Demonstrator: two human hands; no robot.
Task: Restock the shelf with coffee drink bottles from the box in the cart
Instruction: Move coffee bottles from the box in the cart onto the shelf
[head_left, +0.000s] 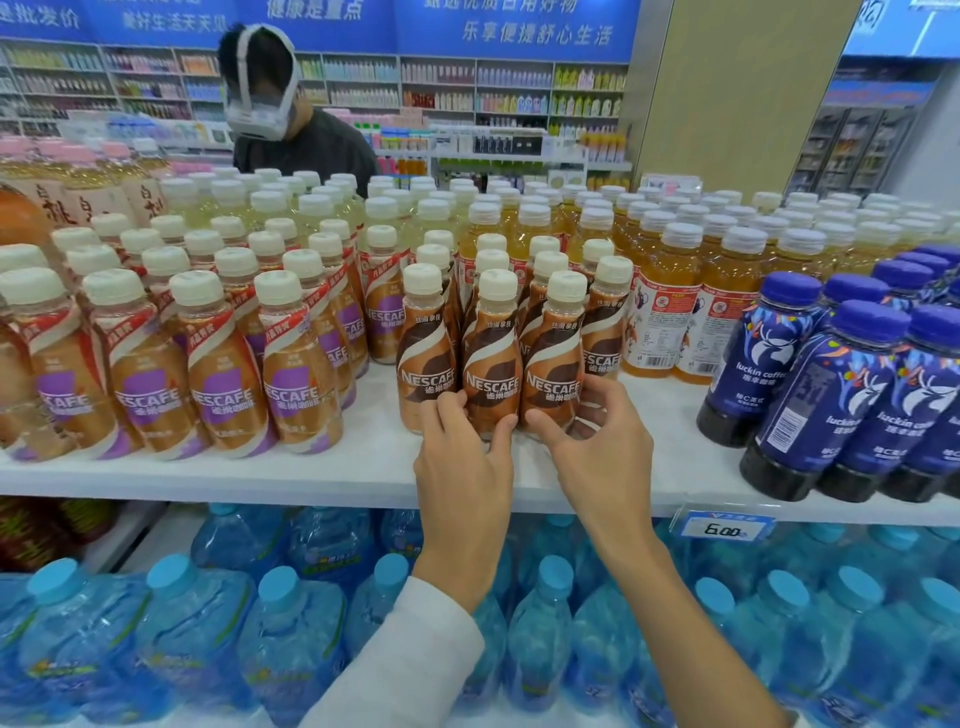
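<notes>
Brown plastic coffee bottles with cream caps stand packed tight near the front edge of the white shelf (363, 467). A sideways nudge could topple the untouched end bottle (426, 358) at the row's left, or send one over the edge onto the blue water bottles (291, 634) below. The left hand (462, 462) curls its thumb and fingers round the base of the middle coffee bottle (491, 364). The right hand (597, 457) wraps the right coffee bottle (551, 358), which touches it. Both forearms reach up from below the shelf edge. Box and cart are out of view.
</notes>
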